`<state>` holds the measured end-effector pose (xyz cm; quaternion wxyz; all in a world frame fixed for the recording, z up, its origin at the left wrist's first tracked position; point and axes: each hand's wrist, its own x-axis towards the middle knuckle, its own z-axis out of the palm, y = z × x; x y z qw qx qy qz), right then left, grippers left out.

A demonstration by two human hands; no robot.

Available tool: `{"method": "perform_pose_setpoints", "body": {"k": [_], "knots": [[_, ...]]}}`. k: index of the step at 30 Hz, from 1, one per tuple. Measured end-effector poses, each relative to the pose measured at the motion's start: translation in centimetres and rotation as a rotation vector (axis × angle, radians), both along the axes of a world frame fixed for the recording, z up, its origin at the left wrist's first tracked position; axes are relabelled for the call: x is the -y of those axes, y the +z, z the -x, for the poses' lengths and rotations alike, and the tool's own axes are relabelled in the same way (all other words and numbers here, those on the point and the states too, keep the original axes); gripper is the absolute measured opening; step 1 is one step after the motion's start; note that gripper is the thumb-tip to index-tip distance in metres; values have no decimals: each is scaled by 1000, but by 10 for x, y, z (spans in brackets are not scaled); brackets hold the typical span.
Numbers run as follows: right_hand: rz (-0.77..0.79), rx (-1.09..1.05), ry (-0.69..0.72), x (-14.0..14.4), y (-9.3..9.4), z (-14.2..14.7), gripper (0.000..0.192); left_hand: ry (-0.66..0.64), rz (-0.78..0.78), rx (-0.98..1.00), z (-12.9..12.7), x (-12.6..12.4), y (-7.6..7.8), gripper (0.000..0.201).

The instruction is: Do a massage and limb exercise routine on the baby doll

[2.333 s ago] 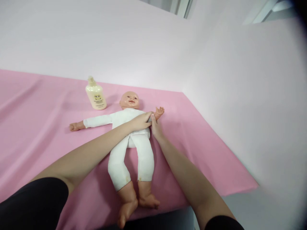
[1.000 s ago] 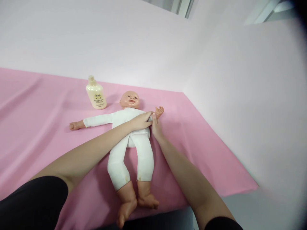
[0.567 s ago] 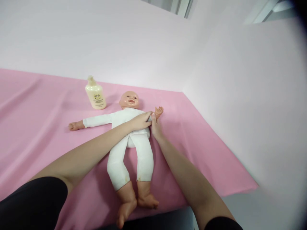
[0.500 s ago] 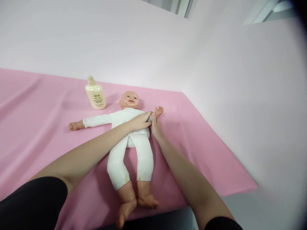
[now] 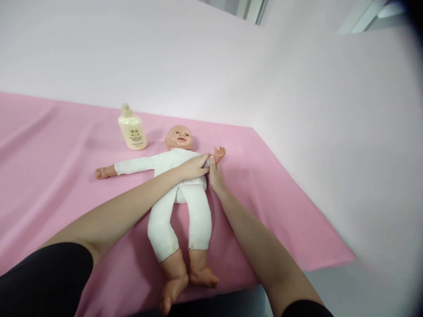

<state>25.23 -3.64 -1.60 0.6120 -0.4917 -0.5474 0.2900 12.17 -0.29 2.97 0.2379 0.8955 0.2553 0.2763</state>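
Observation:
A baby doll (image 5: 185, 207) in a white bodysuit lies on its back on a pink sheet (image 5: 49, 176), head toward the far wall, arms spread. My left hand (image 5: 194, 167) reaches across the doll's chest and rests on its arm on my right, fingers closed around the sleeve. My right hand (image 5: 214, 175) grips the same arm from below, thumb up beside the doll's small bare hand (image 5: 218, 154). The two hands touch each other there. The doll's other arm stretches out to the left, and its bare feet point toward me.
A cream lotion bottle (image 5: 132, 130) with a pump top stands on the sheet left of the doll's head. Pale walls rise behind and to the right. The sheet's near right edge ends at a grey surface (image 5: 346, 286).
Almost nothing has changed. Both hands stay on the doll's arm on my right; only the view shifts slightly.

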Motion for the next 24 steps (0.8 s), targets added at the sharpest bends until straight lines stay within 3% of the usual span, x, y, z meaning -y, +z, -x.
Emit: {"method": "perform_pose_setpoints", "body": {"k": [19, 24], "knots": [[24, 17, 1, 2, 3, 0, 95, -7, 17, -58, 1, 5, 7, 31], [17, 49, -7, 2, 2, -1, 84, -8, 16, -64, 1, 4, 5, 33]]}}
